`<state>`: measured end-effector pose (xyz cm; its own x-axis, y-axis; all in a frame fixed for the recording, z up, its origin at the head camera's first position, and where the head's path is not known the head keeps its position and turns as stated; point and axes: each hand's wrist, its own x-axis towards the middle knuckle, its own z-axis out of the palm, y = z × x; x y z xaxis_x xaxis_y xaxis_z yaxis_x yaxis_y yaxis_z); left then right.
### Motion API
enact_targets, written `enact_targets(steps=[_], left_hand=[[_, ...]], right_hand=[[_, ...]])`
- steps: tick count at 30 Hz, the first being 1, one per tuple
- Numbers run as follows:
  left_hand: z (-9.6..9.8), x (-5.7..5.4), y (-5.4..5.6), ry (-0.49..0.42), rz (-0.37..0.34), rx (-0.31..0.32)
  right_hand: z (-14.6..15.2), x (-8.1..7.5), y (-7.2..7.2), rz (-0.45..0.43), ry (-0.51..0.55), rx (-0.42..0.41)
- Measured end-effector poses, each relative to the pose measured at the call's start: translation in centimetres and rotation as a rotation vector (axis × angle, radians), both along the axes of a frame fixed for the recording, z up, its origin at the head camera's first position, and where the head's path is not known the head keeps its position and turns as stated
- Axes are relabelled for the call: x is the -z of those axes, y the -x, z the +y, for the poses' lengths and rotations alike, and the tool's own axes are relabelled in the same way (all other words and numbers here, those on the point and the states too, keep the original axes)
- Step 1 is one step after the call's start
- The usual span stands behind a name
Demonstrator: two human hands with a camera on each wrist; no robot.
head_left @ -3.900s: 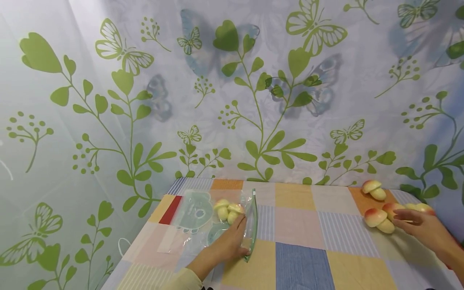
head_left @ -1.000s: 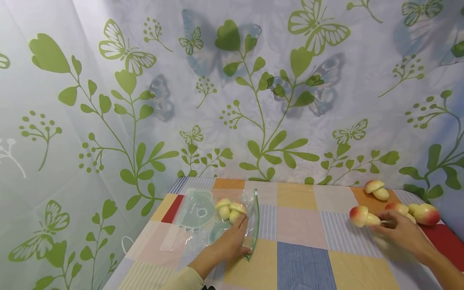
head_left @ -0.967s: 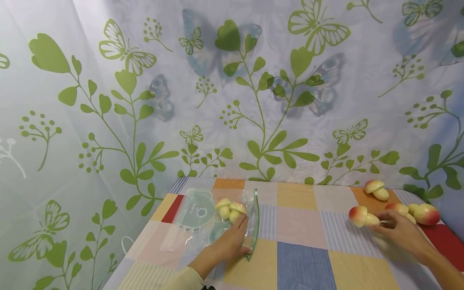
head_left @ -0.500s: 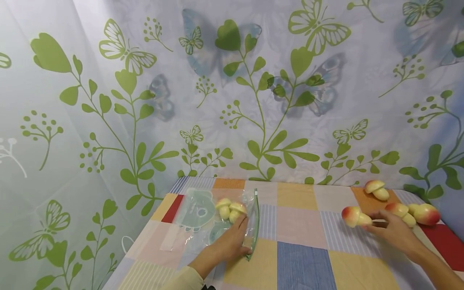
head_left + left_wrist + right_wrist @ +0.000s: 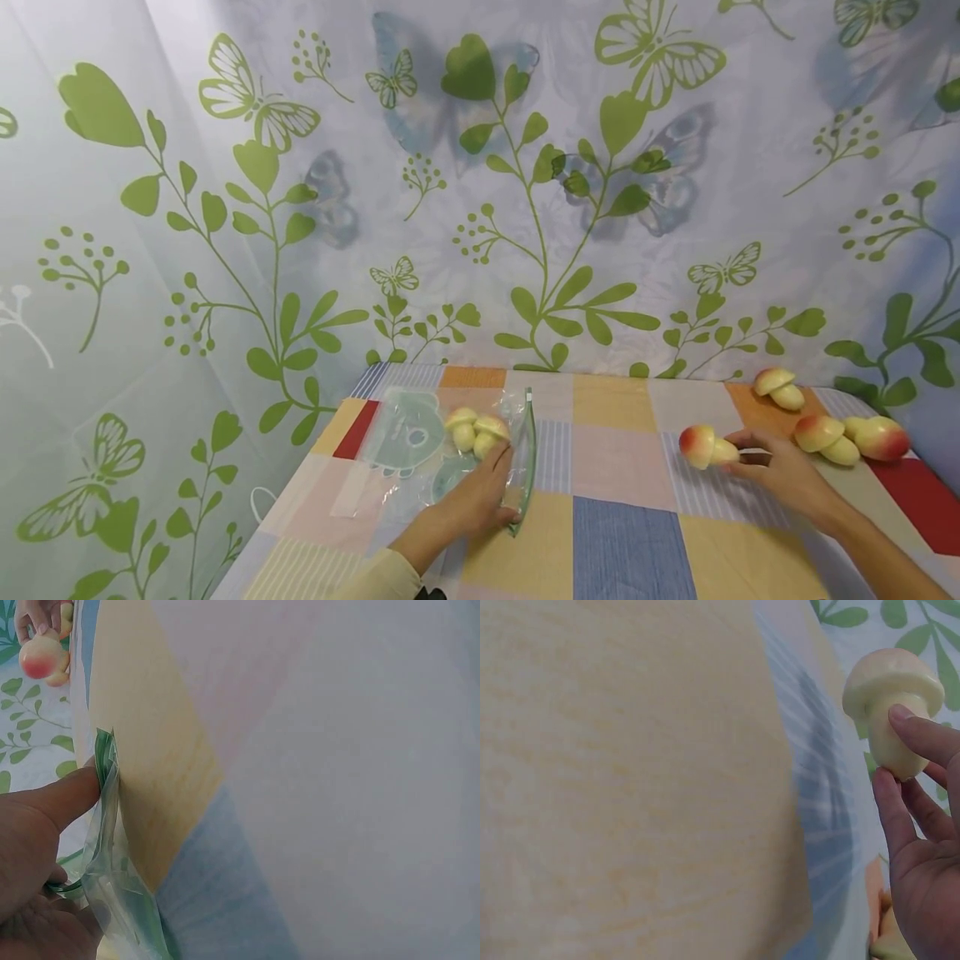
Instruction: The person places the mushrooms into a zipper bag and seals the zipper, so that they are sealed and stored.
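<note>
The mushroom (image 5: 702, 447) on the right is pinched by the right hand (image 5: 787, 477), two mushrooms (image 5: 491, 435) are already in the clear bag (image 5: 401, 433) the left hand (image 5: 476, 500) holds, and three more mushrooms (image 5: 820, 433) lie outside, farther right.

Bag (image 5: 408, 442) is lying on table (image 5: 630, 533), left; two mushrooms (image 5: 491, 435) are sitting inside, left hand (image 5: 474, 500) resting at its right edge. Right hand (image 5: 786, 473) is holding one mushroom (image 5: 703, 447) between bag and three loose mushrooms (image 5: 821, 433) lying far right. Curtain (image 5: 465, 325) is hanging behind table.
</note>
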<state>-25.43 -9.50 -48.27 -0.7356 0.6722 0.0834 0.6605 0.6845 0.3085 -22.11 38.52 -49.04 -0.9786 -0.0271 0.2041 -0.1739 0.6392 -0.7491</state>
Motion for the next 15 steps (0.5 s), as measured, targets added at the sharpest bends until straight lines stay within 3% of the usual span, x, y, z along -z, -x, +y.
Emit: enact_targets(steps=[9,15], left_hand=[[-0.1,-0.1,0.0,0.013,0.005,0.007],[-0.1,0.0,0.1,-0.007,-0.004,0.0]], right_hand=[[-1.7,0.3,0.4,-0.007,0.018,-0.047],[-2.7,0.3,0.5,-0.069,0.049,-0.069]])
